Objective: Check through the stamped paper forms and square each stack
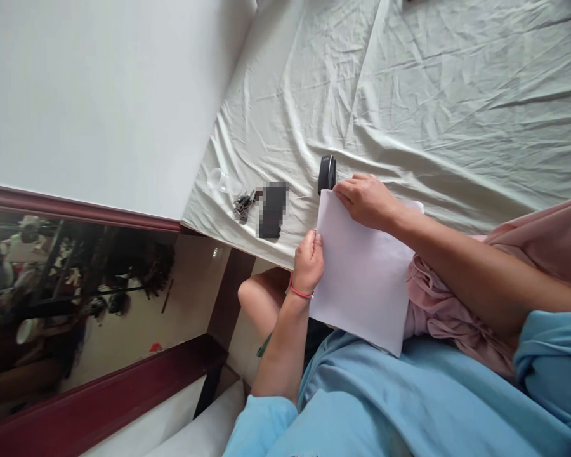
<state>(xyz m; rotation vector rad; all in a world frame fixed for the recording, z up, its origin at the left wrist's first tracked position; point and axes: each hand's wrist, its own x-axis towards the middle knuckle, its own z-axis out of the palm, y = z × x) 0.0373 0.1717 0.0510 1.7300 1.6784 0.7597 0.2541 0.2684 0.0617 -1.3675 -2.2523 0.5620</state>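
White sheets of paper [361,273] lie tilted across my lap, with more than one layer showing at the lower edge. Closed around the left edge of the paper is my left hand [309,260], thumb on top; a red cord circles that wrist. My right hand [365,200] reaches over the top edge and pinches the paper near its upper left corner. Just beyond that corner a black stapler [327,173] rests on the pale cloth, its near end close to the paper and to my right fingertips. Whether they touch the stapler I cannot tell.
Left of the stapler are a blurred dark rectangular object [272,212], a bunch of keys [243,206] and a clear plastic cup [217,179]. A wrinkled pale sheet [433,95] covers the surface. A white wall [85,95] and a dark red wooden frame [124,381] stand left.
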